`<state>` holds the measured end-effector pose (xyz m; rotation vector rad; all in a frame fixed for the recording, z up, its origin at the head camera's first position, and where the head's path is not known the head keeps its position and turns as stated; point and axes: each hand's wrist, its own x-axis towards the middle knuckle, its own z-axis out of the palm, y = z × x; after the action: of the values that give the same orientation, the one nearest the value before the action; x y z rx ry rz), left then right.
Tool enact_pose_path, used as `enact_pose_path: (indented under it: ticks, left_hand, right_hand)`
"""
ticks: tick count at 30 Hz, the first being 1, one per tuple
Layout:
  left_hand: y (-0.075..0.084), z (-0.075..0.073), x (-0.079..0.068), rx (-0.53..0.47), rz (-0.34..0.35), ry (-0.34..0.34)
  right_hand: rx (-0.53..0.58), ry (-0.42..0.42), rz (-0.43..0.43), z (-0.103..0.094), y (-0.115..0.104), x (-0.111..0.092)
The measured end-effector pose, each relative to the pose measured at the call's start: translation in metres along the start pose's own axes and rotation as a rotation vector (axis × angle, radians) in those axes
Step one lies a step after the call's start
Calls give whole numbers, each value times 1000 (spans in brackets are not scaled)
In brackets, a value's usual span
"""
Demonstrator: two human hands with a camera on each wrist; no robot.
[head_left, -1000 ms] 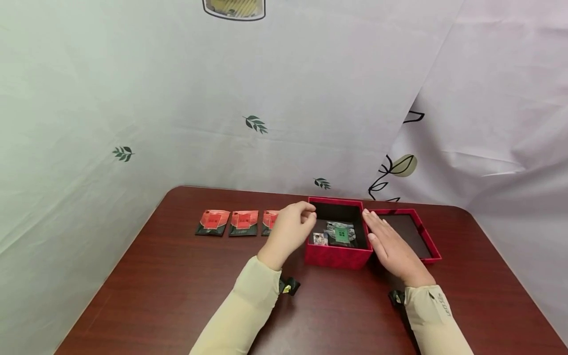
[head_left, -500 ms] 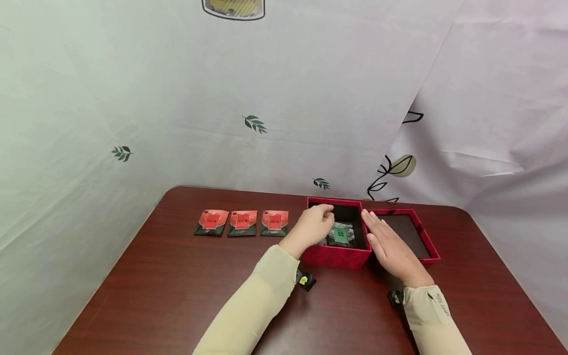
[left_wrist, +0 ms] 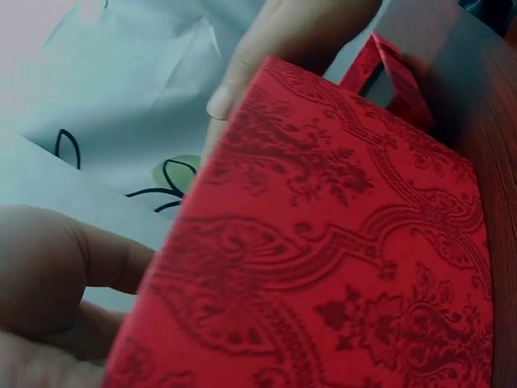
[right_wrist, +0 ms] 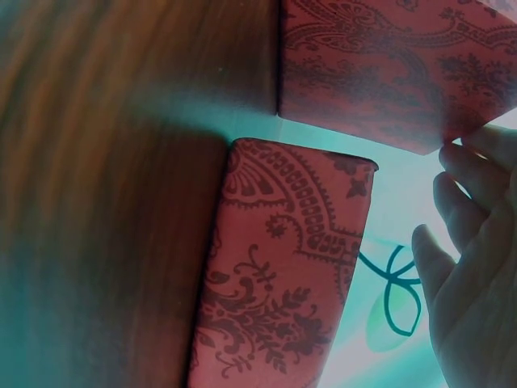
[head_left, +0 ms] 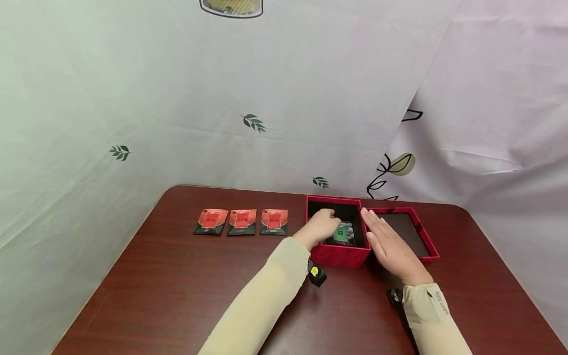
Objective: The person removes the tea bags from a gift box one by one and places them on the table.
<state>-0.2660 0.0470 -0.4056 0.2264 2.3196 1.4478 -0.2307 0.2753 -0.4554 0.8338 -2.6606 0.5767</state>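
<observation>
A red patterned box (head_left: 339, 257) with a dark inside stands at the back of the table without its lid. Inside lies a small dark packet with a green label (head_left: 340, 233). My left hand (head_left: 318, 228) reaches over the near left wall into the box, bent at the fingers above the packet. In the left wrist view the box wall (left_wrist: 323, 218) hides those fingertips; I cannot tell whether they pinch anything. My right hand (head_left: 392, 246), fingers straight and together, rests along the box's right rim. The right wrist view shows its fingertips at the box edge.
The red lid (head_left: 425, 237) lies on the table right of the box, partly behind my right hand. Three red and dark green sachets, a left one (head_left: 211, 222), a middle one (head_left: 241, 222) and a right one (head_left: 274, 222), lie in a row to the left. A printed cloth hangs behind the table.
My left hand has moved right, from the box's left rim into the box, over the packet, uncovering the third red sachet. The right hand has stayed against the box.
</observation>
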Motion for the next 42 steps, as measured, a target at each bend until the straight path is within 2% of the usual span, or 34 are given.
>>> enact_pose_path:
  ticks: [4, 8, 17, 28, 32, 37, 42]
  left_hand:
    - [-1, 3, 0, 34, -52, 33]
    - [-2, 4, -1, 54, -69, 39]
    - [-3, 8, 2, 116, -62, 21]
    - [-2, 9, 3, 62, -32, 124]
    - [-3, 8, 4, 69, -7, 136]
    - [-6, 9, 8, 103, 15, 130]
    - [-6, 10, 9, 154, 5, 113]
  right_hand:
    - [5, 2, -5, 1, 1, 1]
    - [4, 7, -7, 1, 1, 0]
    - [5, 4, -9, 0, 1, 0]
    - [1, -15, 15, -1, 0, 0]
    - [0, -8, 7, 0, 1, -1]
    - [11, -16, 13, -1, 0, 0]
    - [11, -30, 29, -2, -1, 0]
